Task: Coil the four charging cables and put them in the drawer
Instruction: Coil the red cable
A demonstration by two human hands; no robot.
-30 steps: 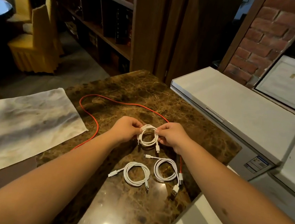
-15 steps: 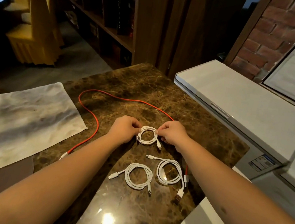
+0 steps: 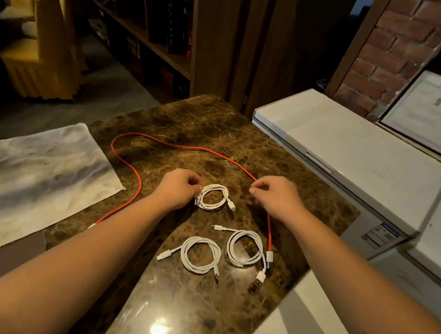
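Three white charging cables lie coiled on the brown marble table (image 3: 218, 127). My left hand (image 3: 177, 189) pinches the left side of the farthest white coil (image 3: 210, 207), which rests on the table. My right hand (image 3: 276, 198) hovers just right of that coil with loosely curled fingers, above the red cable (image 3: 188, 147); I cannot tell whether it touches the cable. The red cable lies uncoiled in a wide loop across the table. Two more white coils lie nearer to me, one in the middle (image 3: 185, 251) and one to its right (image 3: 231, 247). No drawer is in view.
A grey-white cloth (image 3: 32, 171) covers the table's left part. White chest-like cabinets (image 3: 354, 155) stand along the right edge, with a framed certificate (image 3: 436, 115) behind them. A bookshelf (image 3: 147, 33) and yellow chairs (image 3: 45, 48) are beyond the table.
My right hand has let go of the white coil and moved right, over the red cable. The coil now lies on the table, held only by my left hand.
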